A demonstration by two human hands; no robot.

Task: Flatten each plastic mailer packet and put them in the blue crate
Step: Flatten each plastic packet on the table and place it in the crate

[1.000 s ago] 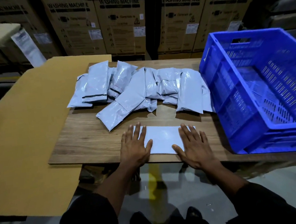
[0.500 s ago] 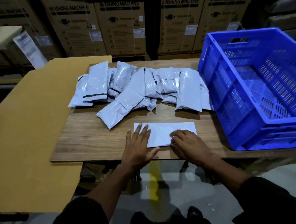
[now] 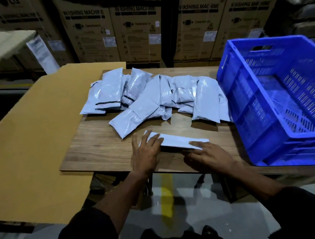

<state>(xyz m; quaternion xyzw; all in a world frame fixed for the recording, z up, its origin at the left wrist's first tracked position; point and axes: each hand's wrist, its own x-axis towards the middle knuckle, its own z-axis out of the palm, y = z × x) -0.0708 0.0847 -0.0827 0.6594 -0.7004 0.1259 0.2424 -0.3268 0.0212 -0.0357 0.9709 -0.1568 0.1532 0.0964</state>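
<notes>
A flattened pale grey mailer packet [image 3: 178,141] sits near the front edge of the wooden table [image 3: 97,144], its near edge tilted up off the wood. My left hand [image 3: 146,153] rests with spread fingers on its left end. At the right end, my right hand [image 3: 208,155] pinches the packet, fingers on top and thumb below. Behind it, a pile of several puffy grey mailer packets [image 3: 151,100] stretches across the table. The blue crate [image 3: 226,85] stands on the right, touching the pile, and it looks empty inside.
A large brown cardboard sheet [image 3: 30,141] lies to the left, overlapping the table's left side. Stacked washing-machine cartons [image 3: 136,29] form a wall behind the table. Grey floor with a yellow stripe [image 3: 166,201] shows below the front edge.
Both hands first pressed flat on the packet. The right hand then curled at the near edge and now lifts that edge. The left hand stays on the left end.
</notes>
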